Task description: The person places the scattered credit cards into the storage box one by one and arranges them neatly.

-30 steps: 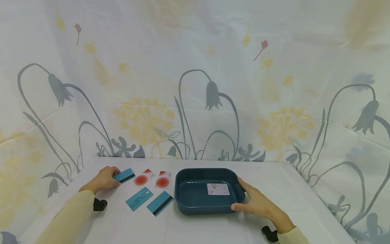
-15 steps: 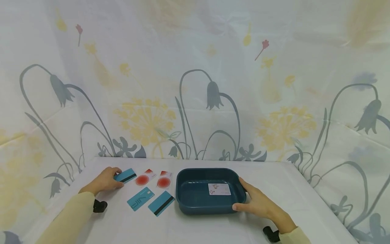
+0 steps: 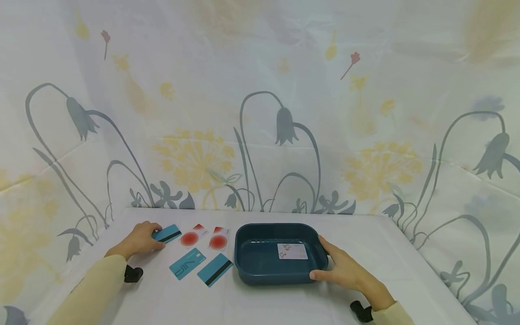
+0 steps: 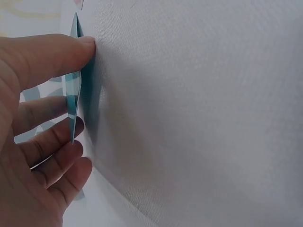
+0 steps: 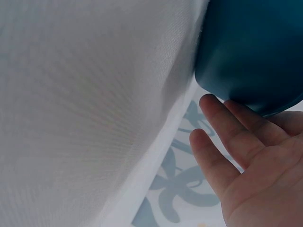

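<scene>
My left hand (image 3: 140, 239) is at the left of the table and pinches a blue card with a black stripe (image 3: 167, 234) by its left end. In the left wrist view the blue card (image 4: 73, 90) stands edge-on between thumb and fingertips, slightly bowed, close over the white cloth. My right hand (image 3: 341, 266) holds the right end of a dark teal rectangular box (image 3: 276, 278), thumb at the front corner and fingers along the far right side. The right wrist view shows some fingers spread beside the box's outer wall (image 5: 251, 52). A white card with a floral print (image 3: 292, 251) lies inside the box.
Two white cards with red circles (image 3: 189, 238) lie between the left hand and the box. Nearer the front are a blue lettered card (image 3: 187, 263) and another blue striped card (image 3: 215, 269). A flower-printed curtain (image 3: 260, 149) rises behind the white-covered table (image 3: 195, 307).
The left thumb shifts slightly right along the front edge of the blue striped card. The box, the right hand and the other cards keep their places.
</scene>
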`<action>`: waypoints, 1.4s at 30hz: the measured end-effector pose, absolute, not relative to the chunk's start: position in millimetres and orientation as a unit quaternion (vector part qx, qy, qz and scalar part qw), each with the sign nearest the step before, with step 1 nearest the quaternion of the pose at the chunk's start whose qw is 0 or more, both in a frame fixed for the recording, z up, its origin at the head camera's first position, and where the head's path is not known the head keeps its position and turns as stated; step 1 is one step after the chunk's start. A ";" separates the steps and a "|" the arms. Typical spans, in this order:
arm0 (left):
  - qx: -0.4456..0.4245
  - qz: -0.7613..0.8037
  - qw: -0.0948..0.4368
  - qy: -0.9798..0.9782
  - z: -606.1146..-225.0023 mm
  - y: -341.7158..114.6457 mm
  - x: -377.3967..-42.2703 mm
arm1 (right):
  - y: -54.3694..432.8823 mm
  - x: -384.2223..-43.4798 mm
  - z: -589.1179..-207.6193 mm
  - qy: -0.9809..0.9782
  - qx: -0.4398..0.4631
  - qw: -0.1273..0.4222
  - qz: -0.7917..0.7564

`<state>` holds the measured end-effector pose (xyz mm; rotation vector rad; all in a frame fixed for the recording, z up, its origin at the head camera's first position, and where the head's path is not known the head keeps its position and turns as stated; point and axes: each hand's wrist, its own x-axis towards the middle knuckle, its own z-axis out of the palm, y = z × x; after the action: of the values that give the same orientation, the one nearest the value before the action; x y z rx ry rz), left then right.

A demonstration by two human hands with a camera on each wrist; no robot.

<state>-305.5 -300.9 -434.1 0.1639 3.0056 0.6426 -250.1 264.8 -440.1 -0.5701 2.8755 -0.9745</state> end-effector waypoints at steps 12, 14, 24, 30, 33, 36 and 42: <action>0.054 0.218 0.020 0.974 -438.9 -303.6 -303.5 | 265.8 -251.6 -439.7 0.928 -0.193 0.026 -0.317; 0.057 0.218 0.017 0.974 -439.4 -303.9 -302.5 | 265.7 -251.8 -439.7 0.927 -0.196 0.025 -0.318; 0.075 0.224 -0.012 0.972 -437.4 -298.4 -300.8 | 264.7 -252.6 -438.6 0.927 -0.198 0.024 -0.319; 0.096 0.224 -0.034 0.969 -434.9 -285.3 -301.2 | 265.1 -254.1 -440.5 0.926 -0.200 0.024 -0.320; 0.114 0.221 -0.051 0.967 -430.6 -274.7 -300.5 | 265.3 -254.0 -441.8 0.926 -0.198 0.026 -0.321; 0.135 0.218 -0.066 0.964 -427.3 -262.9 -300.7 | 265.5 -253.2 -442.1 0.926 -0.195 0.025 -0.323; 0.153 0.219 -0.072 0.961 -422.6 -241.0 -302.0 | 265.6 -251.8 -440.4 0.925 -0.194 0.024 -0.325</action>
<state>-302.0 -241.0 -422.6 0.5029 3.1668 0.7200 -251.8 265.6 -440.4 -0.6002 2.8640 -1.0056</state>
